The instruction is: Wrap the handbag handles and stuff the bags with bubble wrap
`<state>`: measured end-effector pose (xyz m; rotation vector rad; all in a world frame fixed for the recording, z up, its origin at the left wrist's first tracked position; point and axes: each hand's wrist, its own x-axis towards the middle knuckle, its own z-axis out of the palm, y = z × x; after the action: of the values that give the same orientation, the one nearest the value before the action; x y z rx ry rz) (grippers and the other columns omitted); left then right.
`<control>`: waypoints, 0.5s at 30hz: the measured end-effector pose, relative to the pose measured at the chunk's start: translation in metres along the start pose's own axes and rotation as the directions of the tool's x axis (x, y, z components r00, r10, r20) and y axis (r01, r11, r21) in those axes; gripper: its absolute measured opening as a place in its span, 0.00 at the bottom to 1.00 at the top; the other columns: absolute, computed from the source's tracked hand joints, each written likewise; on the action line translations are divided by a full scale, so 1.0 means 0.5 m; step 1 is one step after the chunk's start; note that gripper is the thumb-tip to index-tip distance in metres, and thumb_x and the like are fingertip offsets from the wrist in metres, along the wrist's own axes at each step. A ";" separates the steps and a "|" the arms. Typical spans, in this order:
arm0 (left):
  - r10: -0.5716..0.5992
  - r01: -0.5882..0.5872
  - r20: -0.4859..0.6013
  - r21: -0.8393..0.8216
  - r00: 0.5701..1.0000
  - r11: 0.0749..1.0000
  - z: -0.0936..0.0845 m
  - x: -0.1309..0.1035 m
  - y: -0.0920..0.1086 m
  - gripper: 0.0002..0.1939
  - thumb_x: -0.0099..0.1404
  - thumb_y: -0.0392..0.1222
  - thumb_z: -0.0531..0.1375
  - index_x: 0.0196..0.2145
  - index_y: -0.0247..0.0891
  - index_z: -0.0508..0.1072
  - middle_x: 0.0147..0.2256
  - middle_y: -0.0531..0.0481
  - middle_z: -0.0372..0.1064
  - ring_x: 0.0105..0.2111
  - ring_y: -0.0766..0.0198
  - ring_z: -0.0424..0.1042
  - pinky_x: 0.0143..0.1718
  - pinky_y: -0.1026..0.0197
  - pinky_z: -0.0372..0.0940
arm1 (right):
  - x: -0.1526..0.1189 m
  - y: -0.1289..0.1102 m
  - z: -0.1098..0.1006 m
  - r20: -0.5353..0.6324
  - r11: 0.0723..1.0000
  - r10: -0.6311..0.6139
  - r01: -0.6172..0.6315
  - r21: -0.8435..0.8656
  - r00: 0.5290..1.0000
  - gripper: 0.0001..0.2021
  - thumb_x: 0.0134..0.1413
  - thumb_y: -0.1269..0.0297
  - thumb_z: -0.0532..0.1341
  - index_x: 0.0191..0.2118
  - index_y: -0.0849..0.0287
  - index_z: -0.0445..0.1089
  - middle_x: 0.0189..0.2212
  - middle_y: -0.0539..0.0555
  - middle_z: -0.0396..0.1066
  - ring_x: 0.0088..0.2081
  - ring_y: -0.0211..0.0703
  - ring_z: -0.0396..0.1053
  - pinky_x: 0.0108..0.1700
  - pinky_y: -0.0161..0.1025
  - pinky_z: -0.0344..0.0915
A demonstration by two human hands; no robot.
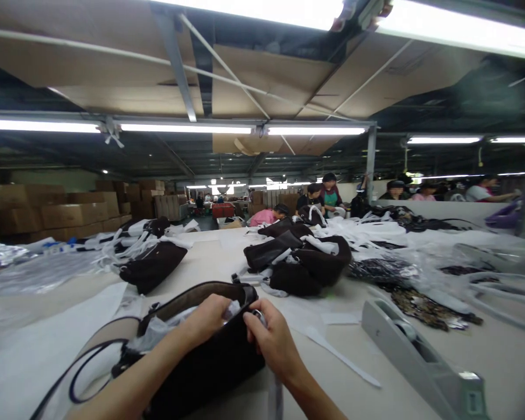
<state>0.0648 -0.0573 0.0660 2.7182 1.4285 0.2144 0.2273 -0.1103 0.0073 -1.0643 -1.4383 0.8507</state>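
Observation:
A dark brown handbag (210,361) with a lighter lining lies in front of me, its top gaping. My left hand (210,318) reaches into the opening, fingers curled near the far right rim; their tips are hidden beside pale crumpled plastic stuffing (161,329). At the bag's right end, my right hand (273,338) pinches the edge between thumb and fingers. A small shiny metal piece (258,315) shows by its fingers. Dark-edged straps (87,361) loop out at the bag's left side.
Wrapped dark bags (306,262) are heaped ahead, another bag (153,265) left of them. A grey tape dispenser (415,356) stands right, near a white strip (345,361) and plastic-wrapped pieces (424,303). Clear plastic sheets (39,271) cover the left. Co-workers (330,195) are beyond.

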 end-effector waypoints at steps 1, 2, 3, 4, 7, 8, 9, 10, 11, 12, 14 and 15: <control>0.029 -0.028 0.034 -0.019 0.999 0.999 -0.005 0.009 0.002 0.07 0.62 0.38 0.57 0.31 0.36 0.75 0.32 0.52 0.76 0.35 0.60 0.74 0.33 0.66 0.64 | 0.001 -0.013 -0.001 -0.004 0.998 -0.048 0.048 -0.033 0.999 0.08 0.57 0.58 0.56 0.34 0.57 0.64 0.19 0.44 0.65 0.19 0.34 0.61 0.22 0.31 0.56; 0.044 -0.042 0.060 -0.028 0.997 0.999 -0.008 0.019 0.007 0.07 0.61 0.37 0.57 0.31 0.35 0.75 0.32 0.52 0.76 0.35 0.61 0.74 0.32 0.66 0.64 | 0.000 -0.022 0.000 0.000 0.995 -0.078 0.077 -0.063 0.997 0.08 0.57 0.59 0.56 0.34 0.57 0.65 0.19 0.44 0.65 0.20 0.35 0.62 0.23 0.32 0.57; 0.043 -0.041 0.080 -0.027 0.996 0.999 -0.007 0.030 0.014 0.07 0.61 0.35 0.57 0.31 0.34 0.75 0.32 0.51 0.75 0.34 0.61 0.73 0.33 0.65 0.64 | -0.002 -0.027 0.001 0.010 0.992 -0.090 0.091 -0.090 0.996 0.08 0.58 0.59 0.56 0.34 0.57 0.65 0.18 0.45 0.65 0.21 0.36 0.63 0.25 0.32 0.57; 0.034 -0.032 0.101 -0.020 0.994 0.999 -0.003 0.041 0.023 0.07 0.61 0.34 0.56 0.32 0.33 0.75 0.32 0.50 0.75 0.34 0.61 0.73 0.33 0.64 0.65 | -0.007 -0.027 0.002 0.025 0.989 -0.091 0.093 -0.112 0.996 0.08 0.58 0.59 0.56 0.33 0.57 0.65 0.18 0.45 0.65 0.21 0.37 0.64 0.26 0.33 0.58; 0.004 -0.007 0.192 0.018 0.981 1.000 0.009 0.071 0.056 0.07 0.62 0.30 0.56 0.31 0.32 0.75 0.30 0.48 0.74 0.31 0.62 0.72 0.34 0.60 0.66 | -0.022 -0.008 -0.003 0.079 0.987 -0.040 0.051 -0.155 0.996 0.10 0.58 0.56 0.55 0.33 0.56 0.64 0.16 0.45 0.64 0.20 0.38 0.63 0.25 0.33 0.57; 0.004 -0.011 0.226 0.029 0.974 1.000 0.007 0.077 0.065 0.07 0.62 0.30 0.57 0.30 0.33 0.75 0.30 0.48 0.74 0.31 0.62 0.72 0.34 0.60 0.66 | -0.025 0.000 -0.009 0.084 0.986 -0.016 0.029 -0.166 0.996 0.10 0.58 0.55 0.54 0.33 0.56 0.64 0.16 0.44 0.64 0.19 0.38 0.62 0.24 0.33 0.57; 0.014 -0.024 0.259 0.034 0.966 0.999 -0.001 0.080 0.071 0.06 0.61 0.31 0.58 0.31 0.33 0.75 0.31 0.48 0.74 0.31 0.61 0.72 0.35 0.59 0.67 | -0.028 0.008 -0.017 0.082 0.984 0.008 0.007 -0.176 0.997 0.11 0.58 0.53 0.54 0.33 0.56 0.64 0.16 0.44 0.64 0.18 0.37 0.61 0.23 0.33 0.56; 0.030 -0.042 0.290 0.034 0.957 0.999 -0.015 0.078 0.072 0.04 0.60 0.34 0.60 0.33 0.34 0.76 0.32 0.48 0.75 0.32 0.60 0.72 0.35 0.59 0.67 | -0.031 0.014 -0.026 0.076 0.983 0.032 -0.017 -0.184 0.997 0.12 0.58 0.52 0.53 0.33 0.56 0.64 0.16 0.44 0.64 0.17 0.37 0.60 0.23 0.33 0.55; 0.048 -0.061 0.320 0.028 0.946 0.998 -0.034 0.072 0.068 0.06 0.59 0.37 0.62 0.35 0.35 0.77 0.34 0.48 0.75 0.34 0.59 0.72 0.35 0.60 0.66 | -0.033 0.020 -0.036 0.072 0.980 0.051 -0.036 -0.195 0.996 0.13 0.58 0.51 0.53 0.34 0.55 0.64 0.16 0.44 0.64 0.17 0.36 0.59 0.22 0.33 0.55; 0.064 -0.076 0.349 0.022 0.935 0.997 -0.057 0.062 0.059 0.10 0.57 0.41 0.64 0.38 0.37 0.77 0.36 0.49 0.76 0.35 0.58 0.73 0.35 0.60 0.66 | -0.035 0.024 -0.045 0.073 0.977 0.063 -0.046 -0.210 0.995 0.14 0.58 0.50 0.53 0.34 0.55 0.64 0.17 0.44 0.64 0.17 0.36 0.59 0.21 0.33 0.55; 0.061 -0.079 0.391 0.029 0.918 0.996 -0.103 0.031 0.030 0.18 0.54 0.48 0.67 0.43 0.42 0.77 0.39 0.51 0.76 0.38 0.58 0.73 0.36 0.62 0.67 | -0.041 0.028 -0.061 0.081 0.968 0.059 -0.037 -0.250 0.995 0.15 0.57 0.48 0.54 0.34 0.55 0.64 0.17 0.44 0.64 0.18 0.38 0.61 0.21 0.33 0.55; 0.034 -0.060 0.399 0.052 0.916 0.997 -0.121 0.012 0.012 0.21 0.53 0.50 0.67 0.45 0.43 0.76 0.40 0.52 0.76 0.39 0.57 0.73 0.36 0.62 0.67 | -0.045 0.029 -0.066 0.084 0.962 0.050 -0.026 -0.272 0.995 0.16 0.57 0.47 0.54 0.34 0.55 0.64 0.17 0.45 0.64 0.19 0.38 0.62 0.22 0.33 0.55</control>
<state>0.0637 -0.0563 0.1271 2.6371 1.2692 -0.3715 0.2621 -0.1284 -0.0093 -1.2745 -1.6487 0.7508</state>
